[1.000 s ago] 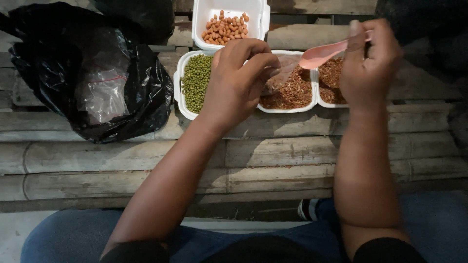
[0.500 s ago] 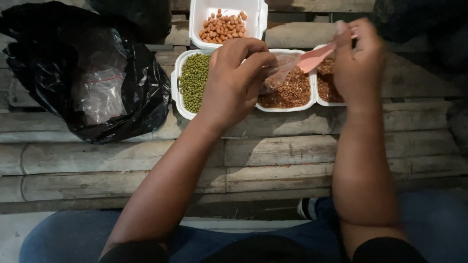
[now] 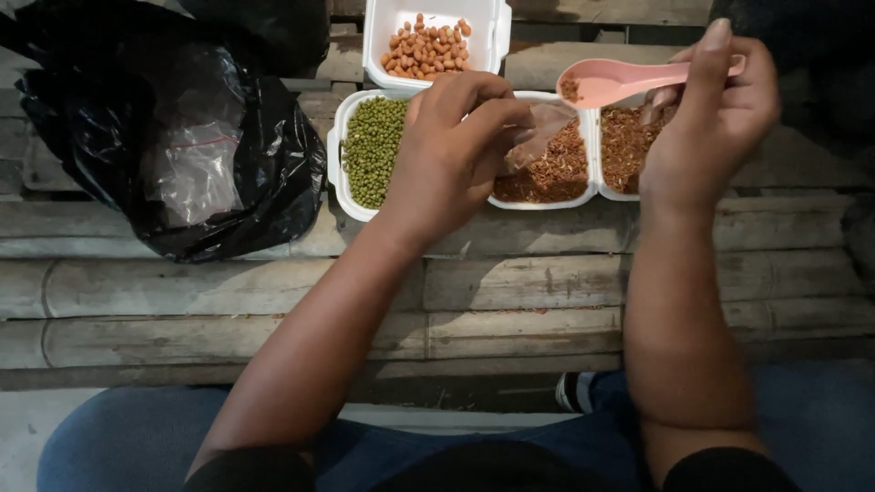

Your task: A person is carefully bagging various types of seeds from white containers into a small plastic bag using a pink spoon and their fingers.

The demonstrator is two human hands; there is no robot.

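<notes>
Two hands are at work over the counter (image 3: 547, 282), and we note these changes from half a second ago. Our right hand (image 3: 711, 118) has lifted and turned the pink spoon (image 3: 629, 82): earlier its bowl was tipped down against the mouth of the clear plastic bag (image 3: 538, 132); now the bowl faces up, clear of the bag, with only a few brown grains left in it. Our left hand (image 3: 456, 155) has kept its place and its hold.

We record the spoon's long axis as running nearly level, left to right across the view. Its bowl points toward the left hand, and its handle end lies under the right thumb. The right hand is closed on the handle, thumb laid along the top, fingers curled beneath.

The left hand pinches the rim of the clear bag between thumb and fingertips. The bag hangs just beyond those fingertips, over the tray compartment of brown grain (image 3: 551, 173).

Directly under the left hand sits the white foam tray (image 3: 339, 173); its green beans (image 3: 369, 150) show to the left of the knuckles. Further brown grain lies below the right hand. Beyond the left hand stands a white box of peanuts (image 3: 424, 46). Well to the left of it lies a black plastic bag (image 3: 164, 137).
</notes>
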